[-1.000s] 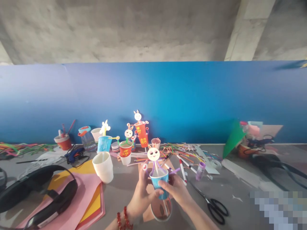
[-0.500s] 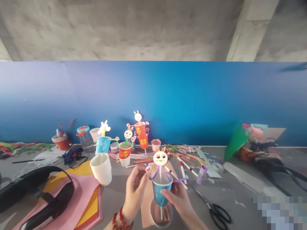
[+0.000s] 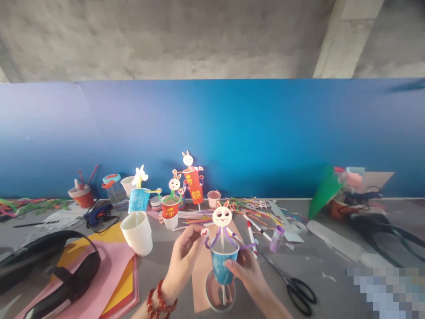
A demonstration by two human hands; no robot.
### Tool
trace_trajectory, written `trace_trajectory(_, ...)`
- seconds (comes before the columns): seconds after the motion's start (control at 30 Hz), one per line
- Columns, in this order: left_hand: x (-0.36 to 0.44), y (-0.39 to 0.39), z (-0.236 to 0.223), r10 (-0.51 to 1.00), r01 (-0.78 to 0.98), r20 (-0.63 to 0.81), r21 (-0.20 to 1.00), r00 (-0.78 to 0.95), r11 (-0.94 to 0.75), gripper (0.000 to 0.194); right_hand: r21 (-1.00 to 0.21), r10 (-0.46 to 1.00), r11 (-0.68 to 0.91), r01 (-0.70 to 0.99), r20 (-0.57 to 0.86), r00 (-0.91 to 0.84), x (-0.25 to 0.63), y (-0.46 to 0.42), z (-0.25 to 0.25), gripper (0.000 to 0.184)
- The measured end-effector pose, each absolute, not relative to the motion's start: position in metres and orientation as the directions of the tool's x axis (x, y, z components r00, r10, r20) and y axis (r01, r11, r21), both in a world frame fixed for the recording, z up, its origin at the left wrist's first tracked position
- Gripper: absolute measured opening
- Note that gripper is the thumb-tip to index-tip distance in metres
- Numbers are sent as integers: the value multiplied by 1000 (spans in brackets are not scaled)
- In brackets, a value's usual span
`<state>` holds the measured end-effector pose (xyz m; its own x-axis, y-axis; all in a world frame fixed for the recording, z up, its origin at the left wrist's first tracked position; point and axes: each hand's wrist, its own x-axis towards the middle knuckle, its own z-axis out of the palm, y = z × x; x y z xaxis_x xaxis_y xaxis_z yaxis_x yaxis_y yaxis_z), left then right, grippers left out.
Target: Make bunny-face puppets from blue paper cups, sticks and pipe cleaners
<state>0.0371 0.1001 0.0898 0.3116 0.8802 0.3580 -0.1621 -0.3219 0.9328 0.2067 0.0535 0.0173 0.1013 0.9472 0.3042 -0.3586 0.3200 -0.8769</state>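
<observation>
A blue-painted paper cup (image 3: pixel 219 262) is gripped by my right hand (image 3: pixel 245 268), its thumb on the front. From the cup rises a stick with a white paper rabbit head (image 3: pixel 222 216), drawn with a smiling face. Purple pipe cleaners (image 3: pixel 247 246) stick out as arms on both sides. My left hand (image 3: pixel 186 250) pinches a small white disc with a red mark (image 3: pixel 205 232) beside the left purple arm; whether it is fixed to the arm I cannot tell. Below the cup, the stick reaches down over a round bowl-like container (image 3: pixel 212 296).
Behind stand red cup rabbits (image 3: pixel 170 207), a blue cup puppet (image 3: pixel 138 201) and white cups (image 3: pixel 137 233). Markers (image 3: pixel 250 231), scissors (image 3: pixel 299 292) and a purple glue bottle (image 3: pixel 276 239) lie to the right. Headphones (image 3: pixel 73 274) rest on coloured paper at left.
The view has shifted slightly. My left hand still pinches the disc by the cup's left arm, and my right hand keeps its hold on the cup.
</observation>
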Motion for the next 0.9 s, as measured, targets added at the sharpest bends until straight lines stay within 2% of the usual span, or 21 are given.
trace_trajectory(0.23, 36, 103, 93, 832, -311, 274, 942, 482, -131, 9, -865, 952, 297, -405, 303, 52, 207, 50, 20, 54)
trace_trajectory(0.37, 36, 107, 90, 796, -383, 227, 924, 561, 7, 3, -850, 944, 312, -424, 327, 39, 207, 49, 20, 49)
trace_trajectory(0.9, 43, 109, 96, 677, -501, 255, 843, 691, 195, 6, -859, 946, 292, -421, 323, -2, 213, 45, 22, 57)
